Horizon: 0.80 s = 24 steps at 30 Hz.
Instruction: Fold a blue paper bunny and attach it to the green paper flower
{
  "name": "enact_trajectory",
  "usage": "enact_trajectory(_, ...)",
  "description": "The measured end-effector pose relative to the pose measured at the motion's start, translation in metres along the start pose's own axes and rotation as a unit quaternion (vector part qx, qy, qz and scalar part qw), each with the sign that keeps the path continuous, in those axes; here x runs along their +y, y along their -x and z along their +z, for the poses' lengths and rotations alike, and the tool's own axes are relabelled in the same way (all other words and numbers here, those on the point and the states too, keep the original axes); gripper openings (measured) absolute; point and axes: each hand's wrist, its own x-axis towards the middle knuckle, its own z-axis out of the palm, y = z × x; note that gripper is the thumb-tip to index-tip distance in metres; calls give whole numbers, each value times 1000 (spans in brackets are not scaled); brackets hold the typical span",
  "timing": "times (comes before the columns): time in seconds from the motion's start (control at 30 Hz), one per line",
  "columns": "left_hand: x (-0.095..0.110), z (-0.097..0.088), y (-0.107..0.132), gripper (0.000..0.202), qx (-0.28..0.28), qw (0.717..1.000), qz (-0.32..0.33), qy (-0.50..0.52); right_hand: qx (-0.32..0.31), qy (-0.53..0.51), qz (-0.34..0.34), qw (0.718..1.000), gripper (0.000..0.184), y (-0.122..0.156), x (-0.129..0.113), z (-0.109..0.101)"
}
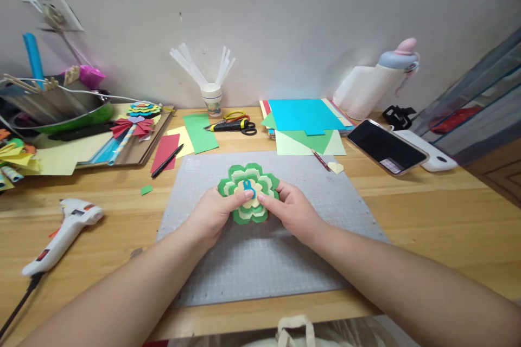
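Note:
Between both hands, over the grey cutting mat (260, 271), is a layered paper flower (246, 216) in green, pale green and cream, with a small blue paper piece (249, 187) at its centre. My left hand (214, 214) grips the flower's left side, its thumb pressing near the middle. On the other side my right hand (293, 210) holds the right edge, thumb also laid near the blue piece. Both hands are closed on the flower, and most fingers are hidden behind it.
A white glue gun (67, 233) lies at left. Behind the mat are a black pen (167, 160), a utility knife (228, 125), scissors (247, 127), a paper cup with white sticks (212, 100) and coloured paper (305, 114). A phone (386, 146) and bottle (376, 84) stand right.

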Motion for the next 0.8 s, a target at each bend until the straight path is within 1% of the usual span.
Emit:
enact_trajectory(0.3,-2,-1,-2,34,7,1000,-1,-3,9,-4,10,1000,24,0,-2,0)
enact_trajectory(0.57,-7,-1,-1,37,30,999,1,-38,10,-30,42,999,28,-3,3,-4)
enact_trajectory(0.7,-6,-2,-1,43,35,999,-11,-30,8,-39,56,998,31,-3,0,-3)
enact_trajectory(0.8,-5,-2,-1,43,37,999,-16,-24,-3,-45,66,997,34,-2,-1,-2)
